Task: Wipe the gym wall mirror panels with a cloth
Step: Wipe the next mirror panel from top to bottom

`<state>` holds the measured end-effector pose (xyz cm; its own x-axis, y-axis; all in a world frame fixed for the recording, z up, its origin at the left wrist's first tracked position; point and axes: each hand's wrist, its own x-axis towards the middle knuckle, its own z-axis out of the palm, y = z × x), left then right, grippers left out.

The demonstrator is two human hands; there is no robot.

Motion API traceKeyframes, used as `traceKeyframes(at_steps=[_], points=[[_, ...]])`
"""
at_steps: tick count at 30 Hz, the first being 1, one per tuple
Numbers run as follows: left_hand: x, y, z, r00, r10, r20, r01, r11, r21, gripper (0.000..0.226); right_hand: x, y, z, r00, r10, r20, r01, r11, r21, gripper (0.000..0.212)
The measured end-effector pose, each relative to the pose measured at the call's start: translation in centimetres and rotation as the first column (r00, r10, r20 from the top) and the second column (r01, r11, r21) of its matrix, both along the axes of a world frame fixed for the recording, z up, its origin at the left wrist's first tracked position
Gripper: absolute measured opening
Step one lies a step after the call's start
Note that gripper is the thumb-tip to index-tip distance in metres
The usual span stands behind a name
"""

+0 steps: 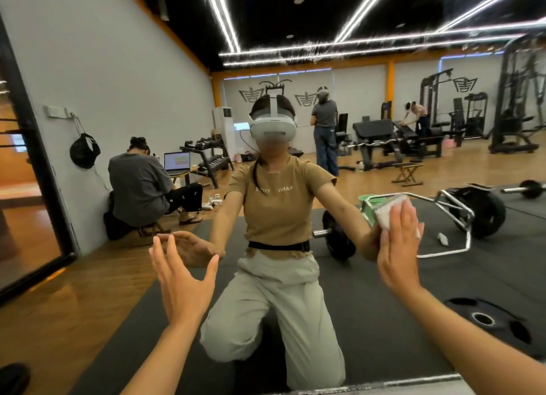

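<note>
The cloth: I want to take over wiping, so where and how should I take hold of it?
The cloth is pressed flat on the mirror under the right hand, its fingers straight. Only the top edge and right corner show past the fingertips. Probably best to come from above and pinch that top edge; the left hand is open and free.

You are facing a glossy, smooth glass mirror panel (295,69) that is showing sharp reflections. Your right hand (399,246) is pressing a soft white cloth (390,214) flat to it. Reflected there, a matt black rubber mat (369,291) is lying beside warm polished wood flooring (74,291), and a chromed metal bar (443,201) is glinting.
</note>
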<state>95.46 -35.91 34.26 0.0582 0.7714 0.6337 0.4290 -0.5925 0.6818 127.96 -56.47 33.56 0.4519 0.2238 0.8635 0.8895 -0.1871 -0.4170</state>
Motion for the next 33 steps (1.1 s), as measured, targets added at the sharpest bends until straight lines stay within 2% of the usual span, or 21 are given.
traceKeyframes(at_steps=[4,7,10,13,17,19,21,23,29,31,33], points=[[0.1,0.1,-0.2,1.0,0.016,-0.026,-0.016,1.0,0.012,0.099,1.8,-0.1,12.8,0.995,-0.05,0.083,0.041,0.993,0.11,0.053],[0.2,0.2,-0.4,1.0,0.012,-0.025,-0.012,1.0,0.021,0.1,2.8,-0.5,17.5,0.993,-0.094,0.065,0.084,0.986,0.141,0.053],[0.2,0.3,-0.4,1.0,0.012,-0.027,-0.012,1.0,0.021,0.1,3.1,-0.6,14.4,0.99,-0.113,0.085,0.098,0.981,0.166,0.052],[0.1,0.4,-0.3,0.999,0.016,-0.04,-0.015,1.0,0.026,0.1,2.9,-0.5,4.8,0.996,-0.082,0.033,0.076,0.986,0.147,0.052],[0.1,0.4,-0.4,0.999,0.014,-0.046,-0.013,1.0,0.023,0.101,1.3,-2.3,-8.8,0.985,-0.006,-0.172,0.024,0.994,0.103,0.059],[0.2,0.5,-0.5,0.998,0.019,-0.055,-0.017,0.999,0.028,0.101,0.7,-2.3,-11.8,0.955,-0.006,-0.296,0.042,0.992,0.115,0.067],[0.1,0.6,-0.6,0.998,0.022,-0.063,-0.02,0.999,0.037,0.101,0.4,-1.4,-11.3,0.942,-0.028,-0.334,0.076,0.989,0.131,0.066],[0.1,0.7,-0.7,0.997,0.021,-0.068,-0.019,0.999,0.036,0.102,0.5,-0.5,-8.2,0.953,-0.049,-0.299,0.103,0.98,0.168,0.063],[0.2,0.6,-0.7,0.998,0.015,-0.053,-0.012,0.998,0.056,0.102,1.8,0.4,6.3,0.991,-0.076,-0.108,0.1,0.966,0.239,0.053],[0.2,0.6,-0.7,0.999,0.012,-0.041,-0.01,0.998,0.061,0.102,1.6,0.4,7.4,0.994,-0.075,-0.078,0.092,0.968,0.234,0.052],[0.3,0.7,-0.7,0.999,0.013,-0.03,-0.011,0.998,0.059,0.101,1.4,0.3,5.0,0.998,-0.057,-0.039,0.064,0.976,0.21,0.053]])
